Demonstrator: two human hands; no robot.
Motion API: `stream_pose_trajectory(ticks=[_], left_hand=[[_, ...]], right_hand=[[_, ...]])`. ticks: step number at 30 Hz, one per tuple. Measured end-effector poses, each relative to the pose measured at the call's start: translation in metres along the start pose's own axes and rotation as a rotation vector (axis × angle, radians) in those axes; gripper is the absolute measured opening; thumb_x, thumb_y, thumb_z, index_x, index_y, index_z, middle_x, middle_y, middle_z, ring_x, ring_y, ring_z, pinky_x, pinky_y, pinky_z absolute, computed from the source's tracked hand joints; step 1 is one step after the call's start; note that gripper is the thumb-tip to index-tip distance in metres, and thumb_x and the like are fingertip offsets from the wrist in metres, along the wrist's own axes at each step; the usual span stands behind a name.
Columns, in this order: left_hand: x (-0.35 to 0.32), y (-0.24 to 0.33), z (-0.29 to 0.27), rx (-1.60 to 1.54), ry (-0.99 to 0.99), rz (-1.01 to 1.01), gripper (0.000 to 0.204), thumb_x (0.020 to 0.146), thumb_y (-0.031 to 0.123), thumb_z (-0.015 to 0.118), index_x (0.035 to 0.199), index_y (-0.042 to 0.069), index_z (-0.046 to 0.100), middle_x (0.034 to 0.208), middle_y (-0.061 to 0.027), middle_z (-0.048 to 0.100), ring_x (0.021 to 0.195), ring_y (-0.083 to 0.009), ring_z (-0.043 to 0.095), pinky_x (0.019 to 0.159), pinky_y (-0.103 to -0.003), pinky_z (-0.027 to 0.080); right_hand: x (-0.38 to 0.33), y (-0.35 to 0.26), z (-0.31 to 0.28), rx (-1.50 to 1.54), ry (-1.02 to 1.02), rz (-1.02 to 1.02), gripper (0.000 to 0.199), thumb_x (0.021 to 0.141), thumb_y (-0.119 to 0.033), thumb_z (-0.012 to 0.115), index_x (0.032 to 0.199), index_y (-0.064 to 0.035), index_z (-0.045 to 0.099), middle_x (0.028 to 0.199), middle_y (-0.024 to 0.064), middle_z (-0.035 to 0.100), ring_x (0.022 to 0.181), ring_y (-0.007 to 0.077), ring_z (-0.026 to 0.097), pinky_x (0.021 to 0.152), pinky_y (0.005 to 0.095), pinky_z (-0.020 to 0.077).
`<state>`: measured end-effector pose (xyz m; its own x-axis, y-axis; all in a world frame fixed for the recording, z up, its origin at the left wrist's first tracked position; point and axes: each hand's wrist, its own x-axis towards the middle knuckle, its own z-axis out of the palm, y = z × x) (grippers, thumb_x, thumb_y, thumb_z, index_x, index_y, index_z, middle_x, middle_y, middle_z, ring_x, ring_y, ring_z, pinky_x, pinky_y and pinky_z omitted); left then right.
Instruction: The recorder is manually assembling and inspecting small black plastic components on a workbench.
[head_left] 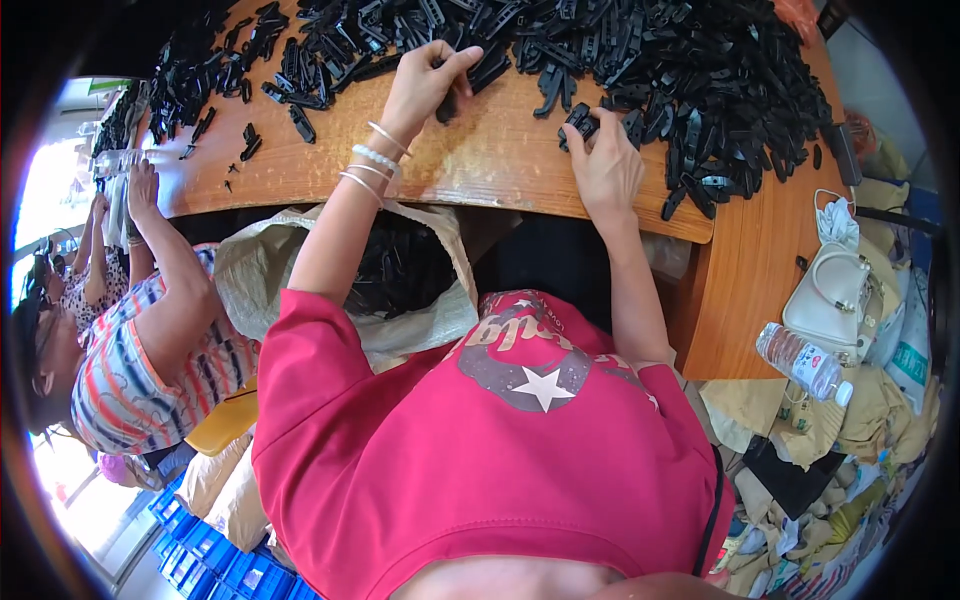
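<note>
My right hand pinches a small black plastic part between thumb and fingers, just above the wooden table. My left hand, with bracelets at its wrist, is closed, its fingers curled around a dark plastic part that is mostly hidden behind the hand. Beyond both hands lies a big heap of loose black plastic parts, long and narrow in shape. Some of these parts lie close beside my right hand.
An open woven sack with black parts inside stands below the table edge. At the left, another person sits at the table. A water bottle and white handbag are at the right. Blue crates stand behind, lower left.
</note>
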<state>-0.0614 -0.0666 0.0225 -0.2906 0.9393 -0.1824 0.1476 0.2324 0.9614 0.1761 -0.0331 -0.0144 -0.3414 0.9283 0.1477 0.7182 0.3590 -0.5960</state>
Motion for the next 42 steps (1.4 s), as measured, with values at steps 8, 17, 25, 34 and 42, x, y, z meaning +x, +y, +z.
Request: stream_pose_trajectory(ticks=[8, 17, 25, 34, 42], left_hand=[[0.019, -0.021, 0.033, 0.991, 0.131, 0.464, 0.028, 0.077, 0.025, 0.069, 0.088, 0.001, 0.059, 0.073, -0.0171, 0.063, 0.07, -0.0329, 0.062, 0.063, -0.037, 0.049], [-0.01, -0.006, 0.016, 0.031, -0.025, -0.003, 0.015, 0.085, 0.019, 0.063, 0.09, 0.005, 0.063, 0.068, -0.0047, 0.064, 0.052, -0.0078, 0.054, 0.044, -0.017, 0.039], [-0.031, 0.003, 0.034, -0.646, -0.279, -0.069, 0.016, 0.092, 0.016, 0.05, 0.099, 0.002, 0.054, 0.087, -0.0092, 0.057, 0.062, -0.0098, 0.052, 0.044, -0.018, 0.036], [-0.062, 0.044, 0.067, -0.132, -0.291, 0.032, 0.031, 0.093, 0.021, 0.051, 0.111, -0.003, 0.057, 0.075, -0.008, 0.064, 0.044, -0.0075, 0.053, 0.035, -0.018, 0.033], [-0.081, 0.052, 0.07, 0.296, -0.303, 0.225, 0.039, 0.082, 0.024, 0.066, 0.111, -0.002, 0.058, 0.071, -0.0145, 0.065, 0.048, -0.0177, 0.06, 0.046, -0.029, 0.046]], right_hand=[[-0.006, 0.016, 0.004, 0.157, -0.011, -0.051, 0.034, 0.078, -0.015, 0.062, 0.107, 0.0023, 0.058, 0.09, 0.0172, 0.06, 0.081, 0.0337, 0.06, 0.073, 0.0411, 0.0472], [-0.005, 0.032, -0.007, 0.816, -0.01, 0.115, 0.025, 0.076, -0.004, 0.068, 0.099, 0.0041, 0.06, 0.083, 0.0038, 0.061, 0.071, 0.0073, 0.055, 0.066, 0.02, 0.0477], [-0.002, 0.031, -0.027, 1.329, -0.006, 0.108, 0.023, 0.087, -0.005, 0.059, 0.107, 0.0051, 0.057, 0.087, 0.0118, 0.064, 0.066, 0.0114, 0.059, 0.061, 0.0208, 0.0489], [-0.022, -0.011, -0.057, 1.035, -0.255, -0.02, 0.024, 0.086, 0.002, 0.057, 0.109, 0.0059, 0.059, 0.084, 0.0138, 0.066, 0.075, 0.0177, 0.066, 0.068, 0.0249, 0.0548], [-0.027, -0.02, -0.054, 0.838, 0.062, -0.301, 0.021, 0.073, 0.008, 0.067, 0.092, 0.002, 0.067, 0.093, 0.0076, 0.058, 0.078, 0.0124, 0.061, 0.068, 0.0235, 0.0556]])
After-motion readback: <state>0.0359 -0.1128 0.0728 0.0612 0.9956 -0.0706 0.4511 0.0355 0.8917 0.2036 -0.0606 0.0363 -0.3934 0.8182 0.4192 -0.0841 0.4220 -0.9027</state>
